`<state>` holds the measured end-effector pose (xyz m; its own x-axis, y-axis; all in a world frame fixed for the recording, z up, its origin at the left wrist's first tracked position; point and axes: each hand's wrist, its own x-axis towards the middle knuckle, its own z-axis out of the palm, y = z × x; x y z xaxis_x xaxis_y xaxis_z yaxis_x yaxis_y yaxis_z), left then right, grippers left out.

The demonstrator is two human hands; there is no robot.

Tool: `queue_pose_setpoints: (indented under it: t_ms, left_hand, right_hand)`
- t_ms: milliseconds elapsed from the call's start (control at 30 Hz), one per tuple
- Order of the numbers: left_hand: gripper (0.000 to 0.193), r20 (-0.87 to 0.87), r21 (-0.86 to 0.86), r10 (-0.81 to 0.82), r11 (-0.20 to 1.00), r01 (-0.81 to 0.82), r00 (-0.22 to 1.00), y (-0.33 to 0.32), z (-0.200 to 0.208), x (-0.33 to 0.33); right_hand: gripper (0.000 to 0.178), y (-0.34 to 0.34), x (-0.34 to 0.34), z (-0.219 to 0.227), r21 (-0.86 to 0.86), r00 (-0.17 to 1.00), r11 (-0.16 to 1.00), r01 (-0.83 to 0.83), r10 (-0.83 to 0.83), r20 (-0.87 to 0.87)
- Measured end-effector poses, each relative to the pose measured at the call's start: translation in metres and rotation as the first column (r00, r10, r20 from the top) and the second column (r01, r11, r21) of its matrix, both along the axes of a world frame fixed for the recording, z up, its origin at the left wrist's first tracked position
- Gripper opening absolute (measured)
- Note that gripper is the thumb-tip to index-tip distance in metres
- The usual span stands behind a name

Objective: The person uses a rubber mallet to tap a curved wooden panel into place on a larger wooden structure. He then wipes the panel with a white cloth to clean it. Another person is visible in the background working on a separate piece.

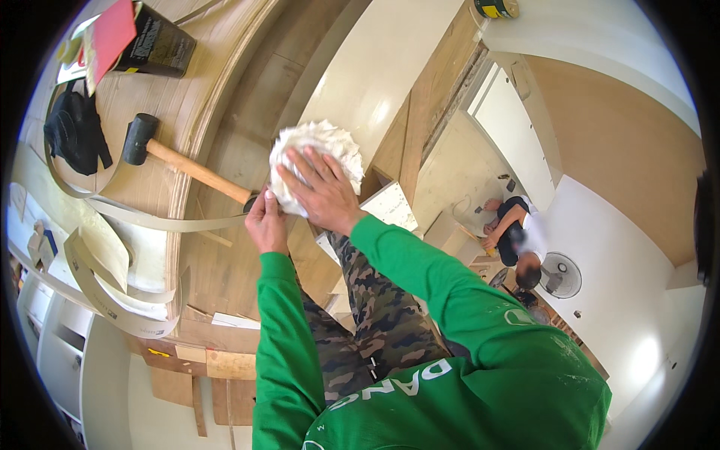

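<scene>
In front of the wearer, near the end of a long white panel [375,56], one bundled white cloth [324,142] sits under the right hand [321,184], which lies flat across it with its fingers straight, slightly apart. The left hand [268,223] is just beside the cloth's lower left edge, thumb and fingers bunched; one pale strip [169,223] runs up to it, but I cannot tell whether the fingers are clamped on that. Two green sleeves lead to the two hands. On the worktop [191,97] to the left are one mallet [199,169] with a black head and wooden handle reaching past the edge, one black pouch [75,133], one dark can [160,45] and one red sheet [112,41]. Strip loops [120,316] curl lower left. To the right, one other person [532,238] sits near one round fan [564,274].
</scene>
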<state>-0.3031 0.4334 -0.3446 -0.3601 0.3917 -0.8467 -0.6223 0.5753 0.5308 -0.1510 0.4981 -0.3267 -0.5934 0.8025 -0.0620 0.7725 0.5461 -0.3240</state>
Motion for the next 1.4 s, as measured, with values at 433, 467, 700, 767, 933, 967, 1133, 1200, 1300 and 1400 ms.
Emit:
queue_pose_setpoints:
  t_ms: [433,467,700,767,933,967,1133,1200,1300,1400]
  left_hand:
    - [0.050,0.103,0.125,-0.167,0.980,0.154,0.980,-0.003,-0.009,-0.031]
    - [0.054,0.160,0.158,-0.148,0.980,0.123,0.976,-0.003,-0.009,-0.033]
    - [0.082,0.175,0.033,-0.186,0.983,0.183,0.967,0.021,0.000,-0.038]
    - [0.081,-0.048,0.040,-0.382,0.922,0.384,0.923,0.032,0.005,-0.032]
    - [0.072,-0.353,-0.097,-0.724,0.659,0.746,0.593,0.072,0.020,-0.010]
    - [0.072,-0.360,-0.100,-0.738,0.639,0.763,0.570,0.084,0.021,-0.005]
    - [0.086,-0.407,-0.193,-0.812,0.525,0.829,0.419,0.131,0.001,0.014]
    - [0.091,-0.444,-0.229,-0.819,0.497,0.837,0.365,0.132,-0.006,0.019]
    - [0.096,-0.464,-0.262,-0.824,0.479,0.838,0.326,0.126,-0.011,0.026]
    - [0.098,-0.483,-0.303,-0.821,0.484,0.821,0.306,0.124,-0.013,0.027]
  right_hand:
    - [0.063,0.055,-0.027,-0.016,0.144,0.909,0.908,0.394,-0.408,0.088]
    - [0.062,0.021,-0.040,-0.012,0.068,0.929,0.936,0.346,-0.352,0.118]
    - [0.074,-0.054,0.010,0.011,-0.150,0.993,0.983,0.104,-0.095,0.064]
    - [0.072,-0.041,0.035,0.015,-0.157,0.996,0.984,0.085,-0.085,0.008]
    - [0.052,-0.011,0.044,0.017,0.004,0.947,0.961,0.276,-0.271,-0.171]
    - [0.046,-0.013,0.041,0.019,0.000,0.938,0.946,0.324,-0.321,-0.133]
    - [0.044,-0.082,0.053,0.049,-0.197,0.937,0.948,0.248,-0.287,-0.199]
    - [0.042,-0.099,0.072,0.059,-0.306,0.896,0.902,0.306,-0.381,-0.226]
    - [0.037,-0.101,0.086,0.069,-0.390,0.764,0.787,0.478,-0.591,-0.258]
    - [0.021,-0.084,0.067,0.064,-0.389,0.695,0.709,0.588,-0.689,-0.205]
